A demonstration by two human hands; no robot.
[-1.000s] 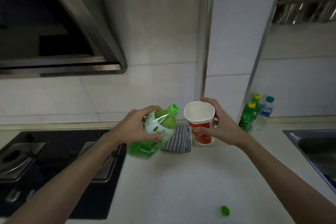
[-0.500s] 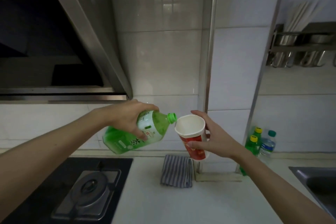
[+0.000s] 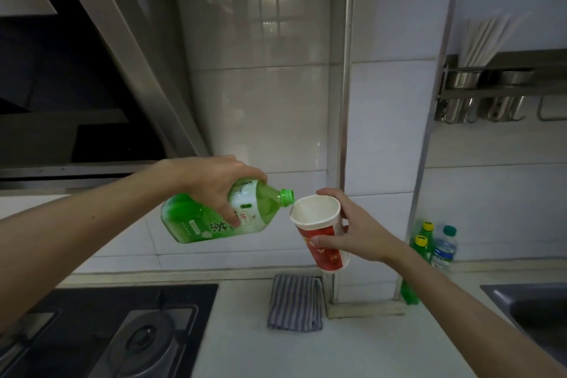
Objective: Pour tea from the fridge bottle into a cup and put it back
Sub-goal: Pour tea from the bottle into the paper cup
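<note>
Head view: in the middle of the frame, the left hand (image 3: 211,184) grasps the tea bottle (image 3: 196,221) from above, fingers and thumb wrapped round its labelled waist. The green bottle is held in the air, tipped almost onto its side, base toward the left of the frame and uncapped green neck (image 3: 287,196) toward the right. Its white and green label carries large dark Chinese characters, one of which reads 茶. A small red-edged tag beside them is too fine to read with certainty.

The neck sits just at the upper left rim of the paper cup (image 3: 322,236); whether they touch, or whether tea is running, cannot be told. The right hand (image 3: 365,233) clasps the cup, thumb across its red band and fingers behind. The cup leans toward the bottle, also in the air, and is white inside. Pale markings on the red band are not legible.

Below, at lower centre, a striped cloth (image 3: 294,302) lies on the pale counter (image 3: 337,353), with a gas hob (image 3: 107,331) at lower left. At the right, two yellow-capped green bottles (image 3: 422,247) and a teal-capped water bottle (image 3: 445,247) stand against the wall, the blue label unreadable. A sink (image 3: 537,310) shows at the right edge.
</note>
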